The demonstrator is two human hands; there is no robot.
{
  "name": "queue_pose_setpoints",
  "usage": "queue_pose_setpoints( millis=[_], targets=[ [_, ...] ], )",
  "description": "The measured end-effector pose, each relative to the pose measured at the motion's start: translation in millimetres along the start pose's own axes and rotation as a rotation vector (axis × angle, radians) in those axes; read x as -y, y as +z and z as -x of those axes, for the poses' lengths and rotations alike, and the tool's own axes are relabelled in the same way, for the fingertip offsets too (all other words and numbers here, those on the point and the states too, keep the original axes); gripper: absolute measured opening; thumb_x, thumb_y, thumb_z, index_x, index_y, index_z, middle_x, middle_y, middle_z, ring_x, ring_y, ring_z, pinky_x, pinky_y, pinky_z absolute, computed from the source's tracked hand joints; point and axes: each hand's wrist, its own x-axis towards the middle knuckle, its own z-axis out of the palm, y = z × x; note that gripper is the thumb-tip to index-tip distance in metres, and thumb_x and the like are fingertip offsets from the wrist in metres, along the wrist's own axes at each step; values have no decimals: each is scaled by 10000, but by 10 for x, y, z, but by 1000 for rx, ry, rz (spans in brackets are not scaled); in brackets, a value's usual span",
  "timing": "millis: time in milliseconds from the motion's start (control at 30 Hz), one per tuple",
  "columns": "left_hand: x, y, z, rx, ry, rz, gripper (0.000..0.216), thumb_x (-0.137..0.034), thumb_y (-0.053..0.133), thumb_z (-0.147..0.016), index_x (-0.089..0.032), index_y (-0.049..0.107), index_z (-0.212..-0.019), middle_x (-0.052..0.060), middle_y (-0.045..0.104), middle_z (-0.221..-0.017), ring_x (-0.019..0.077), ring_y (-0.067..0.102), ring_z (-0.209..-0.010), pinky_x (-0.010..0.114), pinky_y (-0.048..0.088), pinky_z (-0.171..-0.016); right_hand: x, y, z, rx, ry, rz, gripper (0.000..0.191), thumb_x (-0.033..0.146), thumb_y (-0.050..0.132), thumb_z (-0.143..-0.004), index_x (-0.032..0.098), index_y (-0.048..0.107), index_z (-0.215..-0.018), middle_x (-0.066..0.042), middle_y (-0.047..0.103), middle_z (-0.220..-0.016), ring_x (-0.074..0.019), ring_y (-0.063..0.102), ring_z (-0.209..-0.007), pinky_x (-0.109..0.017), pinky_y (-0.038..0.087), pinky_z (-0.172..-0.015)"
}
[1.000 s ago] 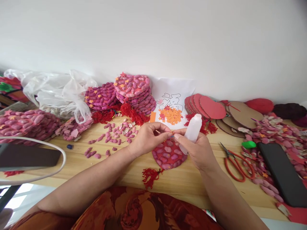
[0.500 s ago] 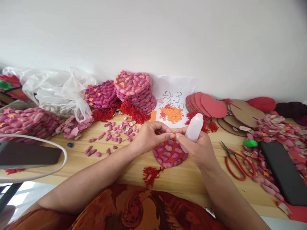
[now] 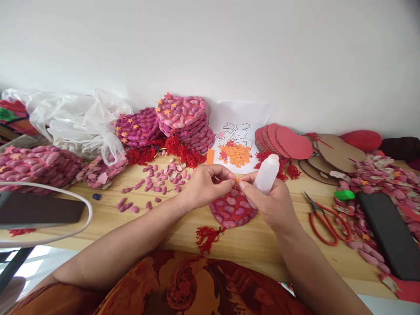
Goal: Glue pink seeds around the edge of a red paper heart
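Both hands meet over a red disc [image 3: 233, 211] covered with pink-purple peanuts, which lies on the table with a red yarn tassel [image 3: 207, 239] at its near edge. My left hand [image 3: 208, 186] is closed, thumb and forefinger pinched on a small orange star [image 3: 238, 180] that the fingertips mostly cover. A translucent white squeeze bottle [image 3: 266, 175] leans in my right hand [image 3: 275, 201], which is wrapped round it. The right thumb and forefinger also come up to the star's edge. Just beyond lies a pile of orange and red stars [image 3: 238, 155] on white paper [image 3: 226, 114].
Loose pink peanuts [image 3: 160, 179] lie to the left. Behind them stand stacked peanut-covered discs [image 3: 182, 114] and a plastic bag [image 3: 85, 122]. Rightward are red discs [image 3: 292, 142], orange-handled scissors [image 3: 328, 223], a green cap [image 3: 344, 194] and a phone [image 3: 389, 236]. A white cable [image 3: 88, 210] arches at left.
The fingertips have shifted slightly, and more of the orange star shows between them. The bottle stays in my right hand. The camera view has moved a little.
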Motion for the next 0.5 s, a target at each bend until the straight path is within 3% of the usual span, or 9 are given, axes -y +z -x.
queue_pose_setpoints(
  millis=[200,500],
  targets=[
    [-22,-12,-2,-4,-17,21,141,-272,737,-766,-139,753,-809,14,724,-732,82,565,-578,179,416,-508,-4,-23,-8,-10,16,-11,170,347,785,-753,191,758,-817,11,603,-641,-120,485,-556,-273,404,-543],
    [-15,-9,9,17,2,-23,150,-236,715,-767,-135,768,-864,23,747,-779,87,596,-609,183,448,-553,-48,-33,-19,-48,-11,22,175,344,775,-759,188,699,-738,13,595,-644,-115,462,-560,-272,388,-543]
  ],
)
